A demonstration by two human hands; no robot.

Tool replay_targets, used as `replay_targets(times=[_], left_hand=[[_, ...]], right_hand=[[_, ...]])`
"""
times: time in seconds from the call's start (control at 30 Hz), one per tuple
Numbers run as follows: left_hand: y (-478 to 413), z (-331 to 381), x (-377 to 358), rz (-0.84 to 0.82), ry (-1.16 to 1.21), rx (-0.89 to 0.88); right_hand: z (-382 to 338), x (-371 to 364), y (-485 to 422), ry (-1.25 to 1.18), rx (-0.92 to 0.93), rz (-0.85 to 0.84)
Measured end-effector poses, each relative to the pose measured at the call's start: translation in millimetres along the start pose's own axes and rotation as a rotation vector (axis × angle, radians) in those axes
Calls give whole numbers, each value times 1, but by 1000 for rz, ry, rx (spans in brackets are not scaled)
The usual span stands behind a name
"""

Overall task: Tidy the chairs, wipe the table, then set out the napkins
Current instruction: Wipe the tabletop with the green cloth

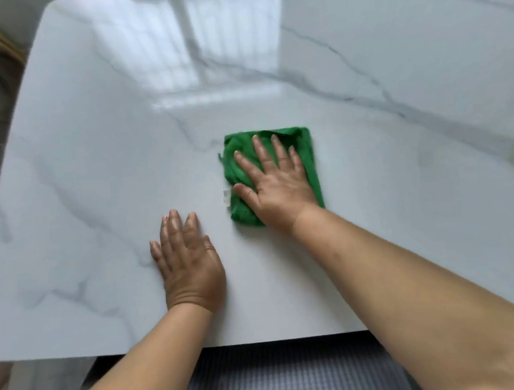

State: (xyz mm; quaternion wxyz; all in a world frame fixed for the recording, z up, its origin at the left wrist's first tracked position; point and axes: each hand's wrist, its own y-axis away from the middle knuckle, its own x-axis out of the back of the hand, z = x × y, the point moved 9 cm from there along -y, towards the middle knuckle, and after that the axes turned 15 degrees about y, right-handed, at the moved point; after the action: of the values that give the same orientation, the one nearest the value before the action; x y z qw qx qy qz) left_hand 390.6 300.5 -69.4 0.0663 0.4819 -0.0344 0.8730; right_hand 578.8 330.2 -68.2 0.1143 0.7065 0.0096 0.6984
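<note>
Table filled nearly the whole head view: glossy white marble-look top with grey veins, window glare reflected across the far middle. Near edge ran across the bottom of the view, with a grey ribbed seat or fabric showing just below it between the forearms; couldn't tell exactly what it was. Left edge of the table curved off toward a blurred floor area.

Both bare forearms came in from the bottom corners.

Right hand lay flat, palm down, fingers straight and slightly spread, pressing on the green cloth. No curl, no pinch. Cloth was folded into a rough rectangle, lying on the tabletop a bit right of center, mostly under the hand, with a small white tag at its left edge.

Left hand was also flat on the bare tabletop, fingers straight and together, holding nothing, near the front edge, left of the cloth and apart from it.
</note>
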Motion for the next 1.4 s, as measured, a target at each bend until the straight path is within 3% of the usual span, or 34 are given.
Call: replay_targets(times=[0.07,0.13,0.3,0.4,0.5,0.63,0.7,0.8,0.87,1.0,1.07,1.13,1.2,1.3,1.4], left_hand=[[0,2,2,-8,8,11],[1,5,4,0,9,3],[1,9,4,1,-32,-55],[0,7,3,-6,-27,-44],[-1,4,3,-7,-6,-6],[-1,6,6,-12,-23,-7],[-1,9,7,-17,-29,5],[-1,3,3,-32,-7,44],[-1,1,3,-19,-1,50],[-1,2,4,10,11,62],[-1,0,4,20,11,61],[-2,-1,4,27,7,67],[-2,0,5,33,6,61],[-1,1,7,39,8,60],[-1,6,9,39,21,58]], right_hand=[[-15,-1,40,26,147,11],[8,-5,70,64,178,18],[119,1,22,123,-235,-24],[123,8,-47,42,-388,-39],[55,12,-91,49,-219,-56],[-48,4,-46,56,146,-27],[-54,0,-3,82,295,-8],[-1,-7,45,142,410,22],[63,-5,53,167,343,36],[196,4,15,186,0,-7],[219,4,-17,149,-170,-45],[196,3,-39,108,-228,-56],[136,3,-42,94,-101,-35],[29,-3,14,106,255,3],[0,-12,113,101,578,9]])
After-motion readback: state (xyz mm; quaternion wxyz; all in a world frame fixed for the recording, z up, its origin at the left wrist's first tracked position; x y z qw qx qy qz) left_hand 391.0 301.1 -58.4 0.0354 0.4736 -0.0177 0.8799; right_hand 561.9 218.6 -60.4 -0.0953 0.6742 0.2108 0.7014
